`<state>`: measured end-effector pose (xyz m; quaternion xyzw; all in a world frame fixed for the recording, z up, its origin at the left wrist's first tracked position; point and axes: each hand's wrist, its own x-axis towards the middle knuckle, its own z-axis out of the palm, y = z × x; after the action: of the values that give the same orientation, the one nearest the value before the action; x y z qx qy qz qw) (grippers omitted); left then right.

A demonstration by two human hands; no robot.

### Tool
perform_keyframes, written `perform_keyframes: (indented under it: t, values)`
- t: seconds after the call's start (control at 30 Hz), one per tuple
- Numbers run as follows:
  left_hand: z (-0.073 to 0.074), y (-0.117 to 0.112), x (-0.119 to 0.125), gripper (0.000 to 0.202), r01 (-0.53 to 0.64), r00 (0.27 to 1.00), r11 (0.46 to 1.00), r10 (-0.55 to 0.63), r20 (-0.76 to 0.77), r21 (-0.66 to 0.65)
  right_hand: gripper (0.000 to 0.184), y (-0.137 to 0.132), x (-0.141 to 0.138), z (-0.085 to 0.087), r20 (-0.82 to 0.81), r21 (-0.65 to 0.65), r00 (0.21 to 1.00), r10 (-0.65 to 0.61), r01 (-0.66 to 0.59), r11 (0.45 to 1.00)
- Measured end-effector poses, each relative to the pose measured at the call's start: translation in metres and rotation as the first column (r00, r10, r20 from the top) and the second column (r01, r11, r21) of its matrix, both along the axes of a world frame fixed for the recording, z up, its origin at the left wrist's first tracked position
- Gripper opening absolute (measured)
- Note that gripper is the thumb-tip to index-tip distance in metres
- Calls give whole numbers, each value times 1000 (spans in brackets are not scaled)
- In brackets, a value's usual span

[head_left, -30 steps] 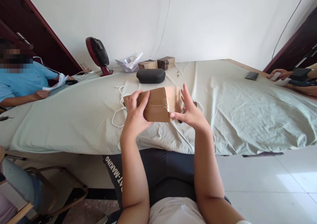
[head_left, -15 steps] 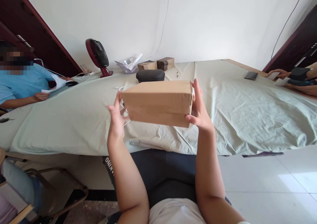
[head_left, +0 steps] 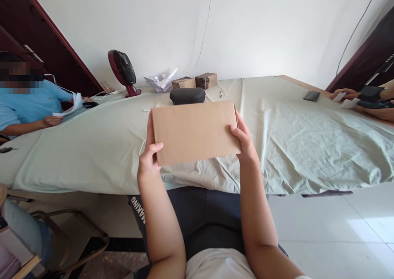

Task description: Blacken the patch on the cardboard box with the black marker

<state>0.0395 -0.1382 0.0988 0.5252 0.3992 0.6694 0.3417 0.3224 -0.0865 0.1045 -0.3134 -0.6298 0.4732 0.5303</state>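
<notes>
Over the near edge of a table (head_left: 308, 147) covered with pale cloth, the left hand (head_left: 148, 160) and right hand (head_left: 243, 141) clasped a flat cardboard box (head_left: 195, 132) by its short ends, seemingly light and stiff.

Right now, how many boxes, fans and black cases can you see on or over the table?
Boxes: 3, the held box and two small boxes at the back
Fans: 1
Black cases: 1
Total: 5
</notes>
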Motion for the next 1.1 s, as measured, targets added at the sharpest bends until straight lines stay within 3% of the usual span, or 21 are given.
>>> perform_keyframes:
  t: [0.1, 0.17, 0.3, 0.43, 0.53, 0.67, 0.9, 1.0, 1.1]
  values:
    - [-3, -3, -5, 109, 41, 995, 980, -21, 102, -197, 109, 2, 7, -3, 23, 101, 1000, 17, -20, 995]
    - [-6, -3, -7, 112, 81, 990, 976, -55, 133, -203, 99, 5, 10, -7, -16, 174, 999, 50, -47, 984]
    - [-11, 3, -13, 104, 129, 985, 990, -122, 123, -49, 84, 11, 12, -14, -102, 229, 988, 119, -93, 969]
    - [-15, 10, -23, 116, 127, 987, 977, -107, -121, 170, 106, 18, 18, -21, 16, 209, 989, 144, -144, 967]
    - [-13, 9, -28, 122, 152, 937, 946, -45, -346, 288, 122, 23, 27, -26, 148, 260, 981, 127, -163, 952]
    - [-9, 6, -28, 118, 197, 904, 920, -37, -427, 338, 132, 27, 35, -26, 195, 311, 971, 135, -192, 931]
    - [-11, 9, -27, 116, 131, 921, 910, 35, -388, 394, 137, 21, 33, -21, 158, 277, 971, 179, -218, 936]
    - [-16, 10, -30, 110, 73, 967, 885, 50, -250, 460, 142, 21, 31, -22, 204, 208, 954, 218, -260, 943]
    - [-20, 7, -35, 104, 25, 984, 901, 53, -168, 432, 138, 22, 27, -23, 188, 221, 971, 146, -187, 957]
